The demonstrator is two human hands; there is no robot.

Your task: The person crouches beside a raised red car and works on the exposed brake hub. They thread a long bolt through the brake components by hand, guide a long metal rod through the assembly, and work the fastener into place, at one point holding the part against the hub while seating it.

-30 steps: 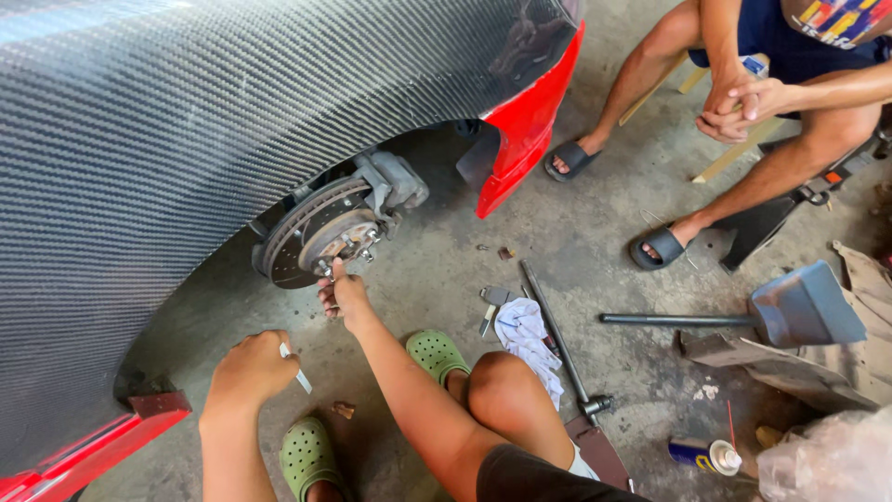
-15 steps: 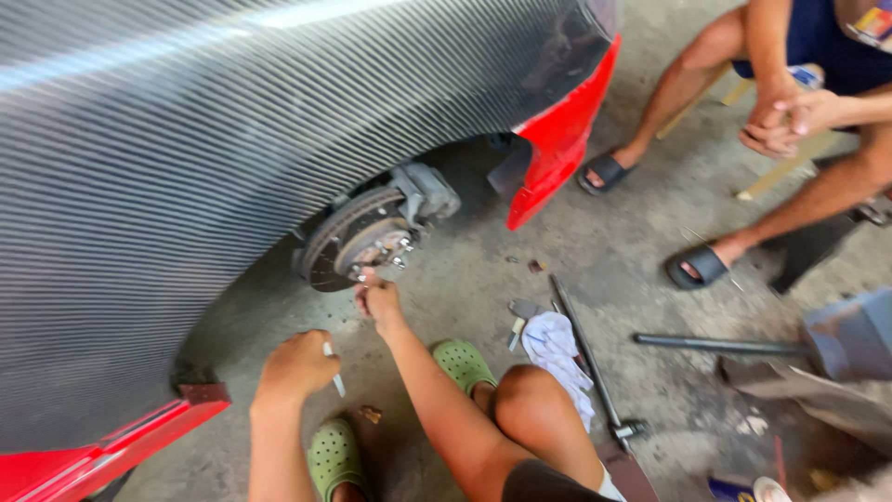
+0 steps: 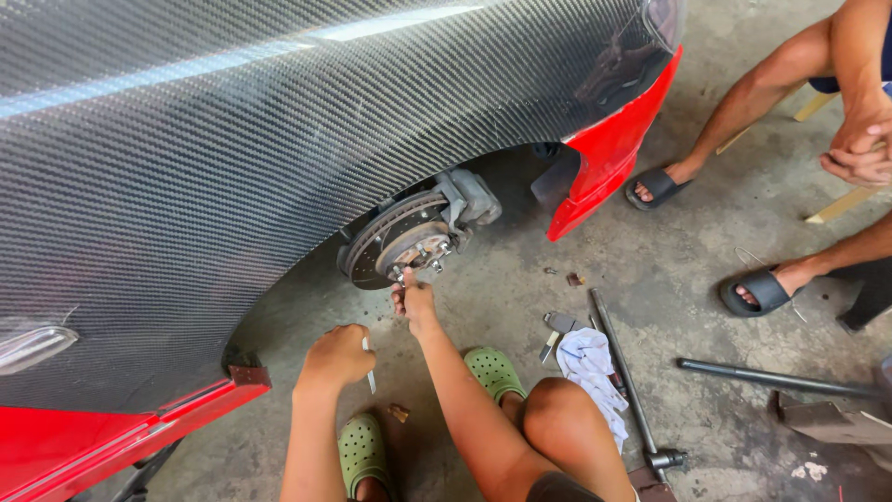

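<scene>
While our left hand (image 3: pixel 339 355) grips a small white stick, our right hand (image 3: pixel 413 302) has risen to the wheel hub (image 3: pixel 415 249), fingers pinched on a stud below the brake disc (image 3: pixel 372 244).

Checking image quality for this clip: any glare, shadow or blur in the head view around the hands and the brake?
Head view: a pale glare streak runs across the carbon-weave fender; the grey brake disc sits in the wheel-arch shadow, yet its studs stay readable; the right hand at the hub and the left hand look sharp; daylight is soft and even.
</scene>
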